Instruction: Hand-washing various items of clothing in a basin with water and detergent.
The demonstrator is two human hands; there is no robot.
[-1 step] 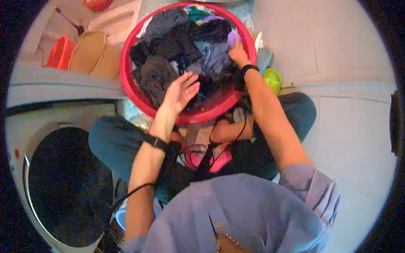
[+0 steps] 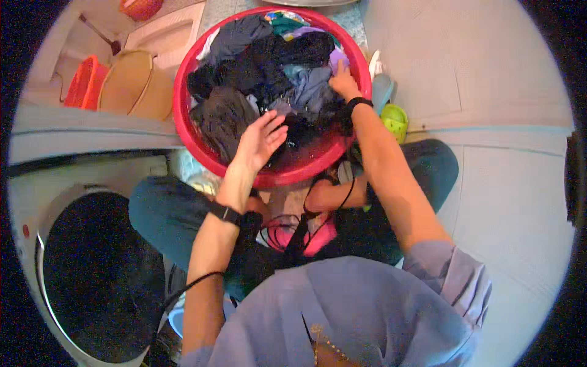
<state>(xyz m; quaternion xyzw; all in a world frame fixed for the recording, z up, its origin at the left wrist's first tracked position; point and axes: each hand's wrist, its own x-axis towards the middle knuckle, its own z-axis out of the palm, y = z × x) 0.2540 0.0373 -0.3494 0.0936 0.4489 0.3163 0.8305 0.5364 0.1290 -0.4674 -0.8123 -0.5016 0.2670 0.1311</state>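
In the head view, I see a red tub (image 2: 299,175) heaped with dark, wet clothes (image 2: 251,64); over its near part the left hand (image 2: 263,140) hangs bare, fingers loosely apart. The right hand (image 2: 344,82) meets a purple cloth (image 2: 338,58) inside the right rim, though whether it grips I can't tell.

Round red plastic tub (image 2: 181,110): before the person (image 2: 361,300). Dark heaped cloth laundry (image 2: 251,67): inside tub. Left hand (image 2: 262,140): over tub's near portion. Right hand (image 2: 343,82): within right rim, at purple cloth (image 2: 337,59). Rounded lime-green object (image 2: 394,120): just right of tub. Red-orange slotted basket (image 2: 87,84): left of tub, apart. Round dark appliance door (image 2: 101,275): left of person.
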